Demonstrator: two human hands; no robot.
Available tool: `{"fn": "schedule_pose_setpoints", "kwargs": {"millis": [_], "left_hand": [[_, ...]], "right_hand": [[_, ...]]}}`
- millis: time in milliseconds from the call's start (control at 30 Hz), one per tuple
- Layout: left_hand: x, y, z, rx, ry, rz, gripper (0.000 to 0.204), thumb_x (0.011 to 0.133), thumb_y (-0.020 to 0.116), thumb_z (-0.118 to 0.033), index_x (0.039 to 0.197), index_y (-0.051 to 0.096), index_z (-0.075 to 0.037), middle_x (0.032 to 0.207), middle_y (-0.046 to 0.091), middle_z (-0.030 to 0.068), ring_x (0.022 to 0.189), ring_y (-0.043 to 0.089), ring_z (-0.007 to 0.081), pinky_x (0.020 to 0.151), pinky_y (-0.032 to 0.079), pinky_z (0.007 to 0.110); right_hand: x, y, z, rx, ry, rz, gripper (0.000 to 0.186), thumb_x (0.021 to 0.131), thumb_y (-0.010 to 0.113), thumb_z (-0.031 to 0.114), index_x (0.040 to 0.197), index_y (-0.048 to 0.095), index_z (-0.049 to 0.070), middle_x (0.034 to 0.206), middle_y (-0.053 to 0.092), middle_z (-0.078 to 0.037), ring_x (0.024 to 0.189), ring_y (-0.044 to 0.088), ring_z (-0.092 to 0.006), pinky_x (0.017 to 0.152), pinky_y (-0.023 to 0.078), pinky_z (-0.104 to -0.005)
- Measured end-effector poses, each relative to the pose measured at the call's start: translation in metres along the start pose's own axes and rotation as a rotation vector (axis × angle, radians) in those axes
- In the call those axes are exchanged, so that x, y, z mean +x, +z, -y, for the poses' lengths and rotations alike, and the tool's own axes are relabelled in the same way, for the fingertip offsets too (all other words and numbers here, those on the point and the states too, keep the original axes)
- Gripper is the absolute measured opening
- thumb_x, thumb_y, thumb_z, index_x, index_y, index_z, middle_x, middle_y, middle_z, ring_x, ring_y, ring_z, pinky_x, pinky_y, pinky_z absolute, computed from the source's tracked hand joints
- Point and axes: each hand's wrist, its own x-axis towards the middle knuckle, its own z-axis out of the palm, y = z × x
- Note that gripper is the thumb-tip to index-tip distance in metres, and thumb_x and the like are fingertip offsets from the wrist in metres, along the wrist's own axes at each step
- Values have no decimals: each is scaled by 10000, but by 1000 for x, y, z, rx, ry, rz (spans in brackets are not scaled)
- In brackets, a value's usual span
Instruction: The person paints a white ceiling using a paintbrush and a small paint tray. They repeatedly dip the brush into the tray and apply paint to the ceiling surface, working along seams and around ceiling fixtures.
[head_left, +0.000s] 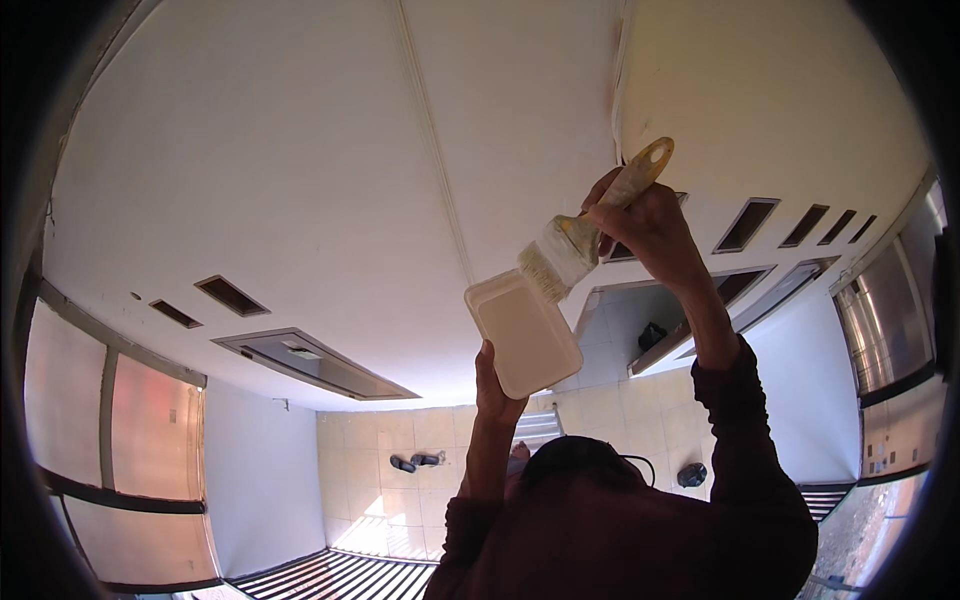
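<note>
My left hand (pixel 493 388) grips the lower end of a shallow rectangular tub (pixel 527 335), cream inside with a pale rim. The tub looks coated with pale paint, though I cannot tell how full it is. Above it and to the right, my right hand (pixel 648 225) is closed around the handle of a wide paintbrush (pixel 575 240). Its paint-smeared handle, with yellow patches, points up and right. The whitish bristles slant down to the tub's upper right edge; whether they touch it I cannot tell.
A broad white painted surface (pixel 290 150) fills the upper view, crossed by a thin raised strip (pixel 428 115). Framed openings (pixel 318 362) lie left and right. Below are a tiled floor (pixel 370 440), dark sandals (pixel 415 461), a dark bundle (pixel 691 474), striped bars (pixel 330 577) and pale rungs (pixel 538 428).
</note>
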Motion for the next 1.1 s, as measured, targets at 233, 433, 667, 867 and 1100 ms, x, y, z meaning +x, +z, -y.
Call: {"fn": "schedule_pose_setpoints", "kwargs": {"millis": [233,433,667,867,1100], "left_hand": [[6,12,2,32,-5,1,649,994,502,-515,1448,383,-66,1360,526,153,1245,555,290,1017,510,472],[10,14,7,-6,-10,-16,616,1008,489,-489,1445,385,-68,1365,526,135,1249,552,284,1033,498,464],[7,9,8,-19,5,-27,591,1017,476,-478,1434,396,-67,1354,534,131,1239,560,279,1012,514,467],[11,6,11,-22,-22,-27,586,1015,476,-481,1428,405,-72,1334,543,129,1195,591,281,967,544,453],[3,13,4,14,46,-64,644,971,536,-517,1426,414,-77,1294,559,131,1180,589,281,941,550,451]], "right_hand": [[-15,52,-48,-465,-142,224,187,869,638,153,929,638,-24,772,673,-147,674,689,-231,627,551,-345],[-22,59,-62,-370,-78,245,165,862,654,130,930,633,-19,790,675,-129,664,682,-221,629,542,-336],[-21,43,-60,-260,-34,125,173,883,629,132,922,630,-37,739,668,-118,675,698,-197,613,562,-338],[-35,29,-36,-188,-143,-56,120,880,613,78,909,616,-39,836,653,-99,689,651,-141,621,555,-290],[-50,37,-117,644,388,-322,204,899,628,165,1002,593,-7,870,632,-102,740,680,-201,608,611,-373]]}}
